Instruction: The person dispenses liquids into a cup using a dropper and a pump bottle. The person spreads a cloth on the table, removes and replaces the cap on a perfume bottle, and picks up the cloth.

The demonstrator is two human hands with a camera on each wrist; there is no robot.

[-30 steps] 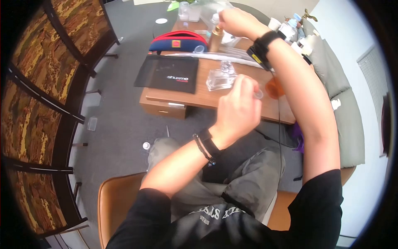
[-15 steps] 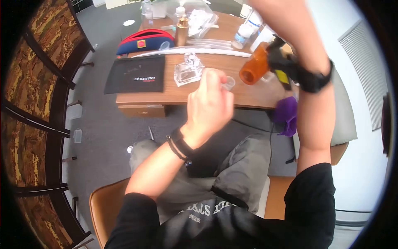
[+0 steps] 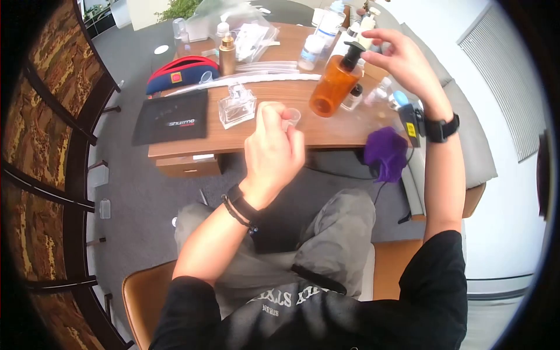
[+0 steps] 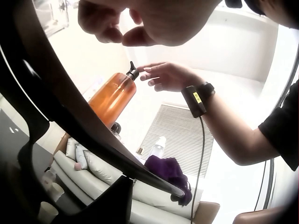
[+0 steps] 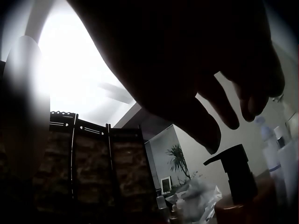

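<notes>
Near the desk's front edge my left hand (image 3: 271, 149) is raised with its fingers curled, pinching a small clear round cup (image 3: 293, 115). Just left of it a square clear glass bottle (image 3: 237, 108) stands on the wooden desk (image 3: 286, 133). My right hand (image 3: 403, 64) is at the far right, fingers loosely bent and holding nothing. Its fingertips are right by the black pump head (image 3: 353, 53) of an orange see-through bottle (image 3: 333, 87). The right wrist view shows that pump (image 5: 236, 170) just below the dark fingers.
A black pouch (image 3: 171, 119), a red-and-blue case (image 3: 182, 74) and a gold bottle (image 3: 227, 57) stand to the left. Clear tubes (image 3: 268, 67) lie across the desk. White bottles (image 3: 312, 51) crowd the back right. A purple cloth (image 3: 386, 154) hangs at the front right edge.
My right hand has come from beside the gold bottle at the back over to the orange bottle's pump on the right. My left hand keeps its pinch on the clear cup; the head view has shifted.
</notes>
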